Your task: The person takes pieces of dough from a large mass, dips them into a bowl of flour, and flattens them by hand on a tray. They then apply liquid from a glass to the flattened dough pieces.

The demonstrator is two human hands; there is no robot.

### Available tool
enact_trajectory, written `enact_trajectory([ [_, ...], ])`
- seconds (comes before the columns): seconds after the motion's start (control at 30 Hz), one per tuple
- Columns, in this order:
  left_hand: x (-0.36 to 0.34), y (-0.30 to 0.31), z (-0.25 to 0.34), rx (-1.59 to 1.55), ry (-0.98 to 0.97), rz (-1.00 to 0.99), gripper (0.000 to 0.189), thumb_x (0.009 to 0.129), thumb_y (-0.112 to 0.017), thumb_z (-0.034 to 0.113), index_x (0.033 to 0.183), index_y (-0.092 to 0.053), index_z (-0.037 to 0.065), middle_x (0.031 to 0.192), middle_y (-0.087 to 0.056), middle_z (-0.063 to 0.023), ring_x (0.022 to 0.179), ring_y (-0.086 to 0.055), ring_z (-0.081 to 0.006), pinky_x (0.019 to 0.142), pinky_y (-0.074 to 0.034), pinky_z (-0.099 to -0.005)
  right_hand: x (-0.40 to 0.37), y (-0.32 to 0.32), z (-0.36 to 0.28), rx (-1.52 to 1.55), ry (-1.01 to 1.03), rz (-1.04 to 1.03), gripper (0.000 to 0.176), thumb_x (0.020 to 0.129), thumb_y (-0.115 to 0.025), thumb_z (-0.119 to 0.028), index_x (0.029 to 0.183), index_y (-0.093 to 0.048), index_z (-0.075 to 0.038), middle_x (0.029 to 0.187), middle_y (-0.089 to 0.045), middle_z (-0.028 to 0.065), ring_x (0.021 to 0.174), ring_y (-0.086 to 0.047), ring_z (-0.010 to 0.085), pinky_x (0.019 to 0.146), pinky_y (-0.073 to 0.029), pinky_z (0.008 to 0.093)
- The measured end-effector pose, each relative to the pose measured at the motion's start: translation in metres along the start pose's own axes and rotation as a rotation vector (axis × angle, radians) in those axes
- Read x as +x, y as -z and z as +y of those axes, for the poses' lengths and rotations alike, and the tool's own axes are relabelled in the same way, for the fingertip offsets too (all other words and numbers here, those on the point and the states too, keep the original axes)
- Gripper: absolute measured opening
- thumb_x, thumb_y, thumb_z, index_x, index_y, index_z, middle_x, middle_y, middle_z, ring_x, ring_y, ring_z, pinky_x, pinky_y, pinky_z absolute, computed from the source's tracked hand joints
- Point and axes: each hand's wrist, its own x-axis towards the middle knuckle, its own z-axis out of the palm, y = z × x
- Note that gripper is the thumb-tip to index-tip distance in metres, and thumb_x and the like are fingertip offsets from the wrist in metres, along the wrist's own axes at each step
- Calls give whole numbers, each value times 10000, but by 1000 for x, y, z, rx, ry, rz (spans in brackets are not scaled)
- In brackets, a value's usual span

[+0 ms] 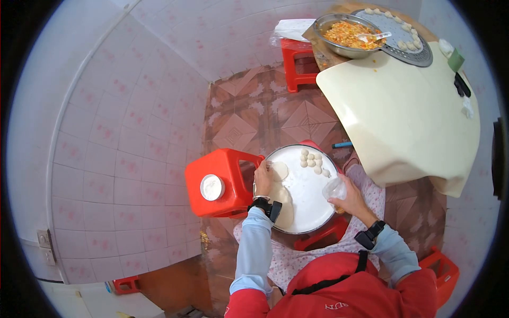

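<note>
A round white-topped tray (310, 212) lies in front of my lap, dusted with flour. My left hand (262, 179) is at its left rim, with curled fingers closed at the edge of a flat round of dough (279, 170). Below that hand rests a larger lump of dough (283, 205). On the right side, my right hand (351, 197) is wrapped round a clear plastic cup (334, 188), held over the tray's rim. Several small dough balls (311, 160) sit grouped near the tray's far right side.
A red stool (222, 159) at left bears a white bowl of flour (212, 187). At upper right, a cream-covered table (408, 116) holds a metal bowl of orange filling (347, 34) and a perforated tray (408, 55) with dough pieces. Another red stool (299, 63) stands by the wall.
</note>
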Motion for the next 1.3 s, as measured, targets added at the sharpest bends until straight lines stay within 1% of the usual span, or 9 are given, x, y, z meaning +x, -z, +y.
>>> enact_trajectory([
  [0.23, -4, 13, 12, 71, -81, 22, 193, 855, -553, 61, 1035, -612, 25, 978, -635, -220, 912, -615, -403, 800, -493, -470, 1, 3, -20, -115, 24, -43, 872, 657, -846, -282, 1364, -408, -20, 1272, -523, 215, 1188, -529, 375, 996, -437, 417],
  [0.43, -23, 59, 5, 113, -56, 9, 168, 867, -589, 106, 1019, -627, 45, 981, -631, -160, 939, -610, -355, 801, -498, -446, -2, -6, -15, -181, 86, -48, 864, 663, -833, -342, 1367, -422, -54, 1288, -504, 200, 1191, -514, 372, 997, -429, 445],
  [0.53, -27, 95, -34, 121, -121, 253, 167, 860, -631, 125, 986, -666, 22, 938, -656, -180, 878, -635, -344, 769, -508, -416, 1, -9, -8, -158, 109, -44, 871, 651, -842, -311, 1368, -418, -57, 1282, -505, 197, 1182, -515, 372, 997, -428, 444],
  [0.73, -25, 157, -114, 274, 55, 283, 171, 821, -630, 105, 954, -688, 14, 908, -642, -204, 871, -612, -387, 788, -493, -447, 5, -9, -20, -148, 89, -37, 893, 626, -858, -263, 1365, -410, -39, 1267, -512, 204, 1174, -519, 373, 992, -432, 441],
  [0.87, -20, 156, -138, 389, 93, 138, 200, 791, -621, 93, 960, -689, 9, 896, -635, -231, 850, -622, -406, 764, -509, -467, 9, -14, -24, -169, 112, -23, 882, 627, -859, -265, 1352, -419, -23, 1257, -519, 211, 1172, -517, 378, 989, -433, 443],
  [1.0, -12, 145, -145, 410, 96, 149, 200, 798, -619, 106, 961, -686, 11, 871, -634, -234, 813, -627, -414, 731, -517, -485, 12, -16, -28, -193, 148, -24, 877, 625, -860, -270, 1340, -426, -5, 1252, -524, 215, 1173, -515, 382, 991, -428, 443],
  [1.07, -11, 144, -142, 424, 114, 171, 166, 806, -593, 138, 849, -689, 10, 826, -655, -255, 778, -648, -420, 696, -522, -482, 12, -15, -28, -192, 149, -24, 878, 624, -860, -273, 1338, -426, -3, 1252, -524, 216, 1173, -514, 383, 992, -427, 443],
  [1.27, -15, 147, -170, 215, 162, 219, 178, 787, -631, 113, 917, -712, 23, 818, -658, -261, 787, -657, -419, 713, -529, -461, 13, -13, -30, -176, 149, -27, 882, 630, -855, -296, 1350, -430, -14, 1263, -527, 207, 1173, -518, 375, 995, -423, 445],
  [1.3, -15, 150, -170, 197, 196, 244, 200, 813, -649, 136, 952, -716, 10, 783, -687, -217, 718, -689, -332, 642, -555, -401, 13, -13, -32, -183, 124, -38, 881, 633, -853, -300, 1354, -431, -18, 1270, -525, 206, 1176, -518, 373, 998, -422, 444],
])
